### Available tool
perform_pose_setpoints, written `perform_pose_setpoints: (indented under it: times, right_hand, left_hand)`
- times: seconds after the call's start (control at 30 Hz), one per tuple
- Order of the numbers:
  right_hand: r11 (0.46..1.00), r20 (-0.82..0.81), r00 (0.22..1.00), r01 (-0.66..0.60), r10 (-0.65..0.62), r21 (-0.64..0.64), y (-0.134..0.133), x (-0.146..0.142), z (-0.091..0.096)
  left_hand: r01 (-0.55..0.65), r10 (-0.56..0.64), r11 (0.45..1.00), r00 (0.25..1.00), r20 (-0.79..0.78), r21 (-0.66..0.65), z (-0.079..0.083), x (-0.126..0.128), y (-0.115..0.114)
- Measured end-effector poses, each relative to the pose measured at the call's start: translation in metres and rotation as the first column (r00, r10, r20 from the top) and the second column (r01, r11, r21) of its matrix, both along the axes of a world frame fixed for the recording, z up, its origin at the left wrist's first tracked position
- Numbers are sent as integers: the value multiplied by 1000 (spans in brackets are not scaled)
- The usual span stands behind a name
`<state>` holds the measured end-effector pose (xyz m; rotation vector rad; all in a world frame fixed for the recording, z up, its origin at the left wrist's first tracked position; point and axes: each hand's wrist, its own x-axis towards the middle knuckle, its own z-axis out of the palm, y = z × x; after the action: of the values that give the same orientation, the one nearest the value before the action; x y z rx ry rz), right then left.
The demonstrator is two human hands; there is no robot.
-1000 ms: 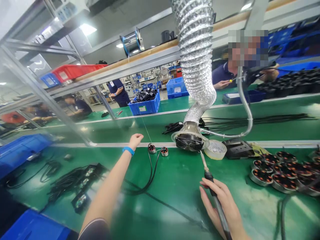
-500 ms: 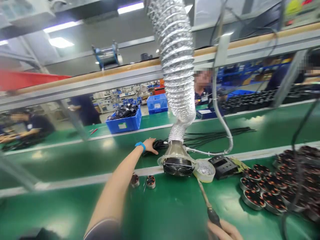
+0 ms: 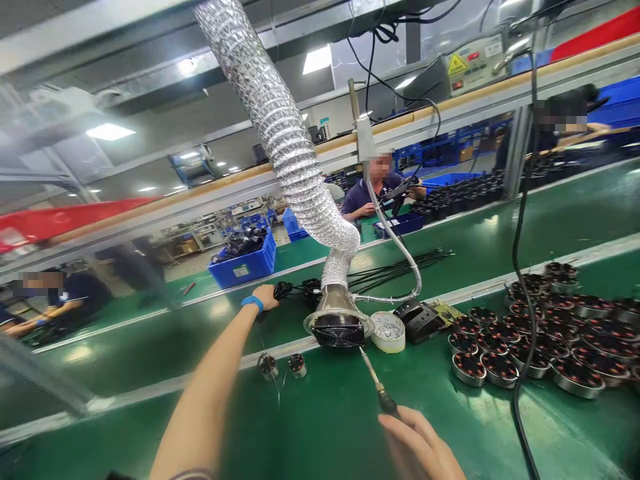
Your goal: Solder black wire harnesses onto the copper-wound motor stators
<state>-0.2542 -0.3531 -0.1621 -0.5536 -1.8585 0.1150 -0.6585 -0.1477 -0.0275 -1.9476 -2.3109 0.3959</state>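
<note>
Right hand (image 3: pixel 415 443) closed around soldering iron (image 3: pixel 379 385), tip pointing at fume extractor (image 3: pixel 337 330) — left hand (image 3: pixel 265 297) just left of extractor, against coiled black cable (image 3: pixel 283 290), grip unclear — two small motors (image 3: pixel 283 366) near extractor's left side, apart from both hands.

Cut off by the bottom edge and blurred: the right hand (image 3: pixel 415 445), its grip on the soldering iron (image 3: pixel 383 398) not fully legible. Cut off likewise: the left forearm (image 3: pixel 197 413). Partly hidden at the left hand (image 3: pixel 265 298): the black cable coil (image 3: pixel 283 290). Too small to read: the windings of the two motor stators (image 3: pixel 267 366) and the contents of the round tray (image 3: pixel 387 331). Cut off at the right edge: the outermost stator (image 3: pixel 633 373).
</note>
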Motion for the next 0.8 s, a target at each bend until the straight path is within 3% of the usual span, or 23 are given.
perform_pose_setpoints:
  times: [0.17, 0.4, 0.53, 0.6, 0.8]
  right_hand:
    - [1000, 7, 1000, -2, 2, 6, -5, -4, 7]
    - [1000, -8, 1000, -25, 25, 14, -8, -6, 10]
    - [997, -7, 1000, -29, 30, 66, -11, -7, 20]
    - [996, -24, 999, -39, 41, 83, -11, -7, 22]
    - [999, 46, 999, 8, -5, -53, -7, -10, 12]
  left_hand:
    - [-128, 154, 980, 972, -176, 149, 93, -25, -72]
    - [-152, 282, 938, 858, -429, 311, 212, -29, -213]
    - [-126, 332, 920, 755, -565, 372, 272, -25, -293]
    - [-38, 317, 919, 663, -678, 393, 302, -16, -333]
    - [27, 376, 898, 471, -798, 439, 400, 20, -474]
